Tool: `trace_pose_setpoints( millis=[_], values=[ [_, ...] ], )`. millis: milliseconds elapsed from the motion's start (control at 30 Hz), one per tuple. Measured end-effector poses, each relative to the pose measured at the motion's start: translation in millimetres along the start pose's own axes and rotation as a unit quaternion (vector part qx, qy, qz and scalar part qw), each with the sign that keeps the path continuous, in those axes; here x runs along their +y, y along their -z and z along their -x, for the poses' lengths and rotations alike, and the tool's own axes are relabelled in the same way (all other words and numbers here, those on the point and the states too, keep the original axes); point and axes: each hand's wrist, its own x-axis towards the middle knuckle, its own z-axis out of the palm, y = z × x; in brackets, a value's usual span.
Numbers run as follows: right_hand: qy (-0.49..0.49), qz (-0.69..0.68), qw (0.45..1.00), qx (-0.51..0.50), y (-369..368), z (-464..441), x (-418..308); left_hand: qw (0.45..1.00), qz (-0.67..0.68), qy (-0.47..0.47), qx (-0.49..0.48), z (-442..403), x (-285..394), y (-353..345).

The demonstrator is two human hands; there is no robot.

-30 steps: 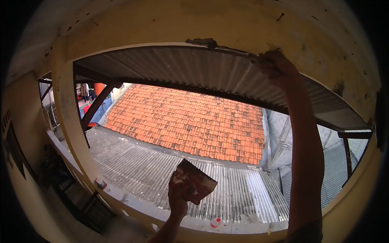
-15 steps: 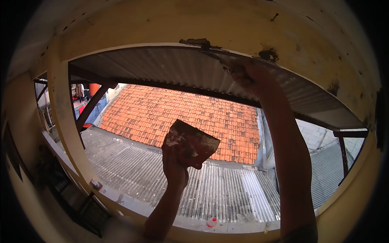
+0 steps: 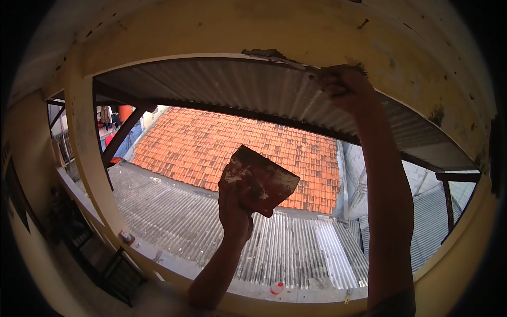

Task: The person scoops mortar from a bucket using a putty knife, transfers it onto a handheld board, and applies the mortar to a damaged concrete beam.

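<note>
My left hand (image 3: 234, 208) grips a small mortar board (image 3: 264, 182), a reddish four-sided plate with pale and dark smears, held up in front of the roofs. Raised high, my right hand (image 3: 346, 87) is closed around a trowel (image 3: 312, 71); only a little of the tool shows and it points left along the lower edge of the yellow beam (image 3: 211, 39). Left of the trowel, a strip of dark wet mortar (image 3: 266, 53) clings to that edge. A dark patch on the beam (image 3: 360, 67) is partly covered by my right hand.
Beneath the beam runs a corrugated awning (image 3: 222, 84) on dark metal supports. A ledge (image 3: 311, 296) below carries a bottle with red parts (image 3: 277, 288) and a small red-and-white item (image 3: 125, 236). Beyond lie orange roof tiles (image 3: 222, 153) and grey corrugated roofing (image 3: 174, 219). Dark chairs (image 3: 119, 277) stand lower left.
My right hand has moved right along the beam's edge with the trowel, and the blade shows less. The left hand and mortar board appear slightly higher and further right.
</note>
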Motion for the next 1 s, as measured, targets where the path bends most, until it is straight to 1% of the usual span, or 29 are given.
trace_pose_setpoints(
  millis=[67, 133, 167, 233, 267, 333, 367, 433, 467, 533, 567, 633, 667, 733, 767, 833, 867, 900, 933, 967, 1000],
  values=[
    [-0.001, 0.009, 1.000, -0.011, 7.2, 3.7, -4.9, 1.000, -0.007, -0.012, -0.010, -2.4, 4.6, -7.8],
    [0.037, 0.038, 0.999, 0.009, 15.4, 4.5, -10.5, 1.000, 0.005, -0.009, -0.019, -11.4, 12.4, -22.6],
    [0.037, 0.037, 0.999, 0.010, 19.0, 6.7, -12.8, 1.000, 0.005, -0.007, -0.019, -19.3, 16.0, -27.3],
    [0.053, 0.079, 0.995, 0.015, 23.9, 11.8, -15.1, 0.992, 0.024, 0.007, -0.125, -38.7, 24.8, -38.3],
    [0.053, 0.079, 0.995, 0.016, 23.7, 14.5, -12.7, 0.992, 0.024, 0.008, -0.126, -53.1, 24.5, -44.2],
    [0.049, 0.123, 0.987, 0.089, 23.3, 19.5, -8.0, 0.988, 0.021, 0.045, -0.147, -92.2, 16.0, -54.0],
    [0.049, 0.125, 0.987, 0.091, 26.4, 19.4, -7.5, 0.988, 0.023, 0.046, -0.148, -111.6, 11.4, -62.0],
    [0.041, 0.161, 0.985, 0.048, 36.6, 16.6, -8.0, 0.987, 0.026, 0.033, -0.152, -144.9, 2.6, -83.8],
    [0.042, 0.164, 0.984, 0.051, 37.8, 16.6, -7.8, 0.987, 0.030, 0.035, -0.154, -151.2, 3.9, -95.0],
    [0.052, 0.217, 0.974, 0.038, 39.8, 19.3, -3.8, 0.990, 0.037, 0.031, -0.130, -161.3, 5.2, -114.0],
    [0.053, 0.220, 0.973, 0.041, 30.1, 28.2, 0.2, 0.986, 0.054, 0.034, -0.155, -171.2, 3.7, -115.8],
    [0.091, 0.313, 0.935, 0.139, 11.7, 49.2, 7.3, 0.983, 0.050, 0.041, -0.173, -189.2, 5.3, -119.1],
    [0.090, 0.313, 0.935, 0.142, 7.8, 55.3, 8.1, 0.980, 0.042, 0.048, -0.190, -190.9, 8.3, -123.4],
    [0.094, 0.347, 0.923, 0.139, 4.0, 64.0, 9.5, 0.981, 0.057, 0.053, -0.177, -188.9, 12.7, -129.7],
    [0.091, 0.347, 0.923, 0.139, 4.5, 67.3, 11.1, 0.984, 0.040, 0.050, -0.168, -185.9, 15.5, -131.5],
    [0.128, 0.452, 0.873, 0.130, 4.9, 73.2, 15.3, 0.986, 0.022, 0.046, -0.158, -183.1, 17.3, -126.9],
    [0.127, 0.451, 0.874, 0.129, 4.8, 79.0, 16.2, 0.983, 0.010, 0.044, -0.179, -178.7, 17.3, -118.5],
    [0.110, 0.512, 0.845, 0.105, 4.8, 87.8, 15.7, 0.979, -0.002, 0.043, -0.200, -172.4, 15.9, -110.1],
    [0.094, 0.571, 0.811, 0.081, 3.2, 97.3, 15.7, 0.979, -0.003, 0.042, -0.199, -161.5, 16.0, -104.3],
    [0.094, 0.571, 0.812, 0.080, -2.3, 109.8, 18.4, 0.985, -0.012, 0.012, -0.174, -146.9, 17.4, -98.9],
    [0.070, 0.555, 0.825, 0.084, -9.2, 123.9, 22.9, 0.989, -0.020, -0.018, -0.148, -135.0, 16.9, -92.6]
  ],
)
